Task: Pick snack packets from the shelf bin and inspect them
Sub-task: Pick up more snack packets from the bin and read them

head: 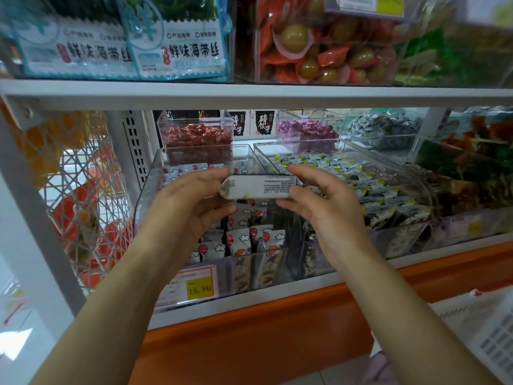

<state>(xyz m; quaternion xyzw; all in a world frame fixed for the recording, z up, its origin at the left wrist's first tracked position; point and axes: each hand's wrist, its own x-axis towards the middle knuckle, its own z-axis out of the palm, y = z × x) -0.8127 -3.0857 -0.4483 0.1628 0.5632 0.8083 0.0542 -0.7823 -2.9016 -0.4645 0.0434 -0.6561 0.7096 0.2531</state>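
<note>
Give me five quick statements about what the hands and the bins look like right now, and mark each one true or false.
1. Both hands hold one packet between them. True.
2. The packet shows its printed text side to the camera. True.
3. The left hand is inside the bin. False: it is raised in front of it, holding the packet's left end.
4. The yellow price tag reads 15.80. True.
5. The right hand is empty. False: its fingers pinch the packet's right end.
</note>
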